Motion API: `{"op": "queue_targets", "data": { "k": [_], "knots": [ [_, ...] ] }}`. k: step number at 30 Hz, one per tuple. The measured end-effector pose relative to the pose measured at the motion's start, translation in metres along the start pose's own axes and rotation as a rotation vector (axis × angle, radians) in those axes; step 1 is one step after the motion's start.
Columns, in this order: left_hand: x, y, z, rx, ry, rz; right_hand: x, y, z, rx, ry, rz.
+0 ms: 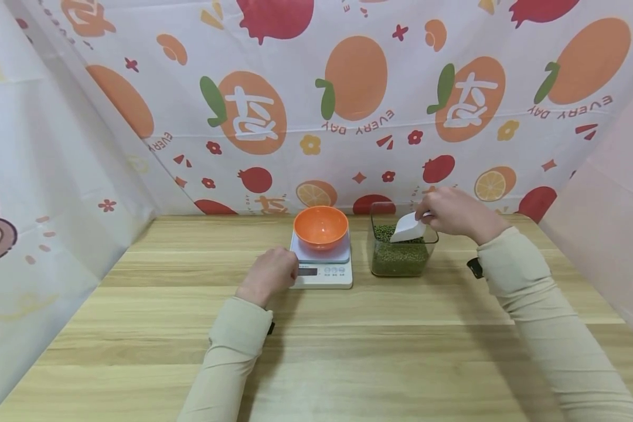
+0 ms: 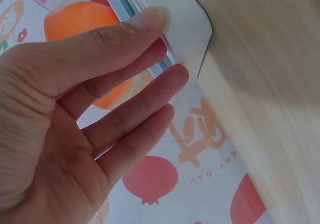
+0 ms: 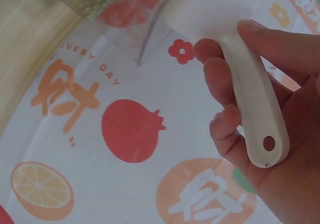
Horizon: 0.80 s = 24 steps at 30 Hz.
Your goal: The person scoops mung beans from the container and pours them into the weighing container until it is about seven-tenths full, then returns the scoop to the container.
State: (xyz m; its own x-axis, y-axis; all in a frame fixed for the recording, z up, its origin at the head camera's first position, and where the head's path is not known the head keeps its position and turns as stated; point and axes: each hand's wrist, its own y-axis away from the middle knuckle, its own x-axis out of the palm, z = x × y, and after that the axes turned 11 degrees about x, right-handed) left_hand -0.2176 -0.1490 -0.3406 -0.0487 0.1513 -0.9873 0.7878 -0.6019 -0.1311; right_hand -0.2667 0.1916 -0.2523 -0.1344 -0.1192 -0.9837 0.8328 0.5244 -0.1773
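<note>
My right hand (image 1: 445,212) grips the handle of a white scoop (image 3: 255,94), fingers curled round it. The scoop's blade dips into a clear square container (image 1: 375,258) of green beans (image 1: 401,258), resting at the beans' surface. My left hand (image 1: 271,272) is at the left side of a white kitchen scale (image 1: 322,282). In the left wrist view its thumb (image 2: 147,20) and fairly straight fingers overlap the scale's corner. An orange bowl (image 1: 322,228) stands upright on the scale's platform, left of the container; no beans show inside it.
All this stands on a light wooden table (image 1: 358,363), near its back edge. A white fruit-printed cloth (image 1: 306,105) hangs close behind the scale and container, with further cloths at the left and right sides.
</note>
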Motion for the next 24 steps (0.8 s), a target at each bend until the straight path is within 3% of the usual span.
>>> {"op": "queue_targets", "data": {
  "k": [24],
  "knots": [
    [-0.0005, 0.0008, -0.0006, 0.003, 0.042, 0.005, -0.0071, -0.0078, 0.0088, -0.031, 0.052, 0.104]
  ]
}}
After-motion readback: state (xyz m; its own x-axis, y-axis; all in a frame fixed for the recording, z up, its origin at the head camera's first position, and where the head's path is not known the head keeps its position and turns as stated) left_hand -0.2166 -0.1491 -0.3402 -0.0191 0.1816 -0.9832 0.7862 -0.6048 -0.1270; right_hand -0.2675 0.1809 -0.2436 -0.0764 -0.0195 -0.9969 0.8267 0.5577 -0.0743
